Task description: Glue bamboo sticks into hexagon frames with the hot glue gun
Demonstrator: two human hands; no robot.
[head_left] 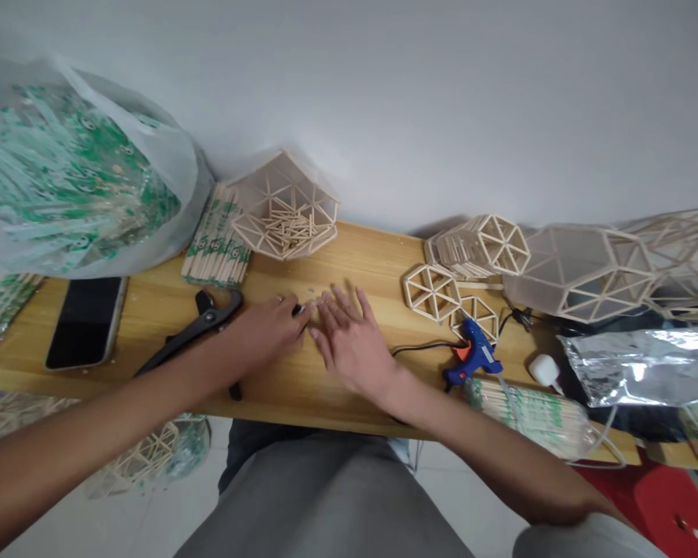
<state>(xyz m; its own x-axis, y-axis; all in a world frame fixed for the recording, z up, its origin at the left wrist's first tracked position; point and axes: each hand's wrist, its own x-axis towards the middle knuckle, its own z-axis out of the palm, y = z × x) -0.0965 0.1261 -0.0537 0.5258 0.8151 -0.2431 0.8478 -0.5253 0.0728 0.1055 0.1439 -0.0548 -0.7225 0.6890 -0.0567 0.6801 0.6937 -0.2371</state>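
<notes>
My left hand [278, 329] is closed above the wooden table, its fingers curled. A small black bit shows at its fingertips, too little to name. My right hand [354, 341] lies palm down just beside it, fingers spread, its fingertips close to those of the left. Under and beside my left forearm are black-handled cutters [209, 316], partly hidden. Behind the hands stands a stick-framed bowl [250, 182] with short cut sticks [291, 229] inside. Right of my right hand, a blue glue gun [474, 356] rests near hexagonal stick frames [431, 293].
A large plastic bag [189, 167] of green-printed wrappers stands at left, near wrapped chopsticks [218, 240] and a phone [86, 322]. At right are more chopsticks [535, 418], a white charger [544, 370], silver foil packaging [640, 364], cables and larger stick frames [582, 271]. A wall rises behind.
</notes>
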